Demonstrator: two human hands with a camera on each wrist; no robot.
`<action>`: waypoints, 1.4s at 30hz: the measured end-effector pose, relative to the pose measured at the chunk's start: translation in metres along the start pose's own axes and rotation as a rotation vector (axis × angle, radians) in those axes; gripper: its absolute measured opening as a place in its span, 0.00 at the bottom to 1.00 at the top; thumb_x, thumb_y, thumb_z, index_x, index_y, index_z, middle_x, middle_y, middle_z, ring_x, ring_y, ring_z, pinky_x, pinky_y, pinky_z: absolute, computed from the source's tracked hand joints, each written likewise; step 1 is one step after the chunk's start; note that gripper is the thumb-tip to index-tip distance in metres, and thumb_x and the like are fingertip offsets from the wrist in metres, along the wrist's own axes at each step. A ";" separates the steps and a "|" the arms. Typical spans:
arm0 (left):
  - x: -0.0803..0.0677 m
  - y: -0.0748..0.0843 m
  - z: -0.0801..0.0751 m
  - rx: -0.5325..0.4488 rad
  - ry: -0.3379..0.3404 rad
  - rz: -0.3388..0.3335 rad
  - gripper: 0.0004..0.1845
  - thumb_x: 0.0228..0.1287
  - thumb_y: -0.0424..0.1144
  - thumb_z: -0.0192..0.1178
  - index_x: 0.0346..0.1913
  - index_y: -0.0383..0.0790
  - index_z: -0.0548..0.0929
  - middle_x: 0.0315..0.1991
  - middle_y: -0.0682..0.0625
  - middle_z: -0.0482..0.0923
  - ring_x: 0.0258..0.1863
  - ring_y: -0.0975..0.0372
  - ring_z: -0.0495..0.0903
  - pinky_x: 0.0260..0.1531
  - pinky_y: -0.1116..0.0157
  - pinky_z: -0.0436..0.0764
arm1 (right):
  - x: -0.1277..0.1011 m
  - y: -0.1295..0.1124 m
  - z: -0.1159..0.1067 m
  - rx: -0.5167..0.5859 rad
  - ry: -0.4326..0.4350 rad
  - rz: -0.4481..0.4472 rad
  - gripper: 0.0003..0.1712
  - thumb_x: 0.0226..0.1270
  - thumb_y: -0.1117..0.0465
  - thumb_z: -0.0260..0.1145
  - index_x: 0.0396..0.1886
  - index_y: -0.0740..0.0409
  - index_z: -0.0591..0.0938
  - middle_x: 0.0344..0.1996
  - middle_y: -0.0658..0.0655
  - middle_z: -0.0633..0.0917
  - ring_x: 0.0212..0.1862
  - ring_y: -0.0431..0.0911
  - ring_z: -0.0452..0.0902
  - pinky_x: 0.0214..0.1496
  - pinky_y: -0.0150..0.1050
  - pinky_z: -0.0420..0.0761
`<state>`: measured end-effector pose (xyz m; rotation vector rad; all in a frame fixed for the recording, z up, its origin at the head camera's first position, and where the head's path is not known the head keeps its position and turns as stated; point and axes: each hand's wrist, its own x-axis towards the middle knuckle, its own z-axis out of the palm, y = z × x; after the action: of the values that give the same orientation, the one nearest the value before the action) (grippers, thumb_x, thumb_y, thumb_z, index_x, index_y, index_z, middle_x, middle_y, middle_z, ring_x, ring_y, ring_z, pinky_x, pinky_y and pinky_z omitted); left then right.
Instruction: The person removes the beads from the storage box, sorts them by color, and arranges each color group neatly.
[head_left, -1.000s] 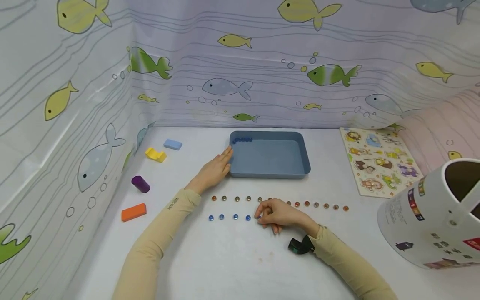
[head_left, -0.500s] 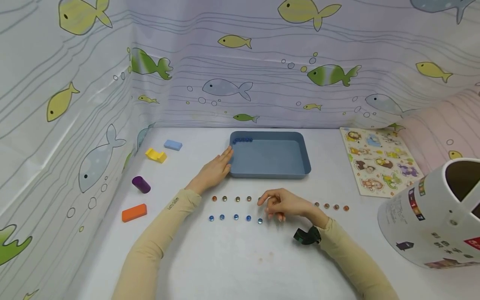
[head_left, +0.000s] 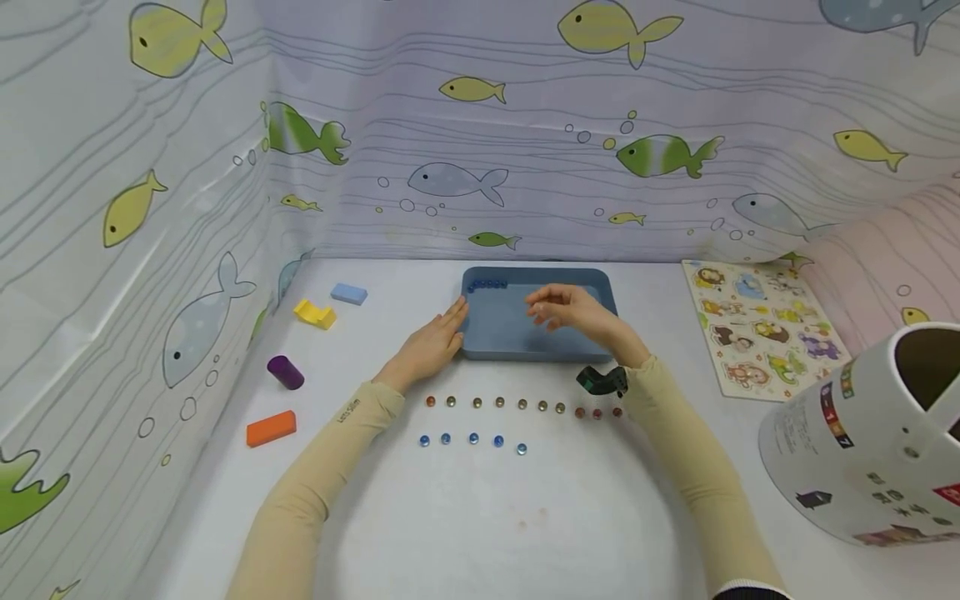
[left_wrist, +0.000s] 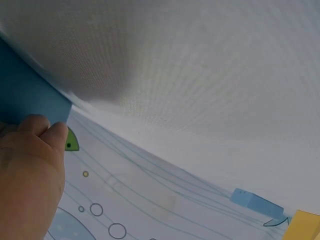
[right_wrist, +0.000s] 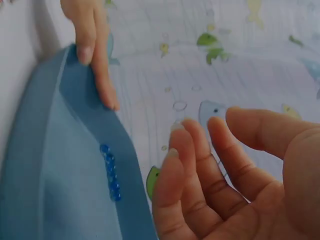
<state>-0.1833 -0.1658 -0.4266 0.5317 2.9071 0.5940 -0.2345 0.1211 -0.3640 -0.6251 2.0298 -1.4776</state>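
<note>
My left hand (head_left: pixel 425 350) rests with straight fingers against the left wall of a blue-grey tray (head_left: pixel 540 356); the left wrist view shows it touching the tray too. Over the tray hovers my right hand (head_left: pixel 573 311), its fingers loosely bent, with nothing seen between them in the right wrist view. Inside the tray's far left corner lies a short row of small blue glass beads (right_wrist: pixel 111 172). Two rows stretch across the table before the tray: brownish and reddish beads (head_left: pixel 522 404) behind, blue beads (head_left: pixel 473 438) in front. My right forearm hides the back row's right end.
Toy blocks lie at the left: light blue (head_left: pixel 349 293), yellow (head_left: pixel 315 314), a purple cylinder (head_left: pixel 286 372) and orange (head_left: pixel 271 428). An animal picture board (head_left: pixel 765 333) and a large white bucket (head_left: pixel 825 467) stand at the right. A fish-printed curtain (head_left: pixel 375 125) encloses the table.
My right hand has left the front blue row, passed over the brownish row and moved forward above the tray. A fifth blue bead shows uncovered at that row's right end. My left hand stays put.
</note>
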 end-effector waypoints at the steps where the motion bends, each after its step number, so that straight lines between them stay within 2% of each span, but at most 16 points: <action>1: 0.000 0.000 0.000 0.002 0.000 0.001 0.30 0.77 0.41 0.39 0.76 0.34 0.49 0.79 0.45 0.41 0.77 0.53 0.49 0.77 0.53 0.52 | 0.008 0.001 -0.002 0.012 0.019 0.003 0.21 0.75 0.58 0.55 0.61 0.64 0.73 0.58 0.68 0.78 0.57 0.65 0.74 0.61 0.58 0.77; 7: -0.001 0.001 -0.001 0.006 0.002 0.001 0.30 0.77 0.41 0.40 0.76 0.34 0.50 0.79 0.45 0.42 0.77 0.53 0.50 0.77 0.53 0.53 | 0.050 0.010 -0.007 0.070 0.099 0.038 0.26 0.75 0.54 0.55 0.67 0.62 0.70 0.64 0.64 0.75 0.63 0.62 0.72 0.65 0.53 0.76; 12: -0.002 0.001 -0.001 0.002 0.004 -0.003 0.30 0.77 0.41 0.40 0.76 0.34 0.50 0.79 0.44 0.42 0.77 0.53 0.50 0.77 0.53 0.53 | 0.078 0.023 0.000 0.146 0.176 0.061 0.27 0.76 0.55 0.54 0.70 0.60 0.68 0.66 0.62 0.75 0.63 0.58 0.74 0.66 0.52 0.75; 16: -0.002 0.002 0.001 -0.006 0.003 0.001 0.30 0.77 0.41 0.39 0.76 0.34 0.50 0.79 0.44 0.42 0.77 0.53 0.49 0.77 0.54 0.53 | 0.094 0.034 0.007 0.231 0.296 0.097 0.26 0.76 0.55 0.54 0.70 0.57 0.69 0.64 0.60 0.77 0.54 0.49 0.80 0.61 0.48 0.79; 19: -0.002 0.002 0.002 -0.013 0.002 0.009 0.30 0.77 0.41 0.39 0.76 0.34 0.50 0.79 0.44 0.41 0.77 0.53 0.48 0.77 0.54 0.52 | 0.101 0.041 0.010 0.283 0.376 0.123 0.25 0.76 0.55 0.54 0.68 0.57 0.71 0.63 0.60 0.78 0.46 0.42 0.81 0.53 0.41 0.81; 21: -0.002 0.001 0.001 -0.007 0.007 0.013 0.30 0.77 0.41 0.39 0.76 0.34 0.50 0.79 0.44 0.41 0.77 0.53 0.49 0.77 0.54 0.52 | 0.106 0.044 0.011 0.296 0.400 0.128 0.24 0.75 0.55 0.55 0.66 0.58 0.73 0.62 0.60 0.78 0.44 0.40 0.81 0.48 0.37 0.81; 26: -0.001 0.000 -0.001 0.021 0.025 0.008 0.30 0.77 0.41 0.39 0.76 0.34 0.50 0.79 0.45 0.42 0.77 0.54 0.50 0.77 0.54 0.53 | 0.114 0.045 0.012 0.213 0.375 0.133 0.23 0.75 0.54 0.55 0.65 0.57 0.74 0.63 0.59 0.78 0.47 0.43 0.81 0.43 0.32 0.79; 30: -0.001 0.001 -0.002 0.009 0.013 0.005 0.30 0.77 0.41 0.39 0.76 0.34 0.50 0.79 0.45 0.42 0.77 0.54 0.49 0.77 0.54 0.52 | 0.115 0.046 0.013 0.146 0.351 0.131 0.22 0.76 0.56 0.54 0.66 0.57 0.74 0.63 0.60 0.77 0.52 0.50 0.80 0.43 0.32 0.79; 35: -0.001 0.002 -0.002 0.018 -0.001 0.002 0.30 0.77 0.41 0.40 0.76 0.35 0.49 0.79 0.45 0.41 0.78 0.55 0.48 0.77 0.55 0.52 | 0.116 0.050 0.013 0.040 0.319 0.130 0.22 0.76 0.57 0.54 0.65 0.57 0.74 0.62 0.61 0.78 0.53 0.53 0.79 0.41 0.33 0.80; 42: 0.000 0.000 0.001 0.036 0.005 -0.001 0.30 0.77 0.41 0.39 0.76 0.35 0.50 0.79 0.45 0.42 0.78 0.55 0.47 0.78 0.55 0.50 | 0.115 0.055 0.015 -0.178 0.248 0.146 0.21 0.75 0.59 0.56 0.64 0.55 0.75 0.61 0.60 0.77 0.51 0.52 0.78 0.51 0.42 0.81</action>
<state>-0.1835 -0.1655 -0.4279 0.5332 2.9276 0.5451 -0.3122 0.0513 -0.4381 -0.3660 2.3613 -1.3543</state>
